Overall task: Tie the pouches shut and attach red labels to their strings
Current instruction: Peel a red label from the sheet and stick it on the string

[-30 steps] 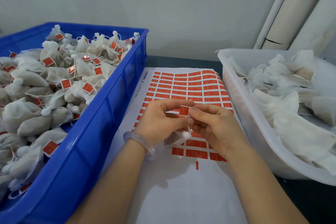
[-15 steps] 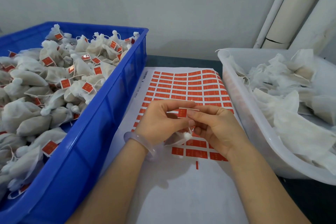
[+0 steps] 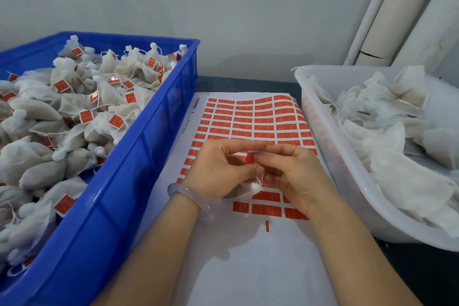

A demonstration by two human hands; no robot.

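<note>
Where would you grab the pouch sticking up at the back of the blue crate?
I'd pinch the pouch at its cinched neck, under the tuft, from above. The neck points up clear of the heap in the blue crate, while the soft body is wedged among others.

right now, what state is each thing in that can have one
left hand, pinches the red label
right hand, pinches the same label
red label, off its sheet, held between both hands
pouch, neck bunched shut, below the hands
label sheet, partly peeled, near part bare
blue crate, heaped with labelled pouches
white tub, holds unlabelled pouches
</note>
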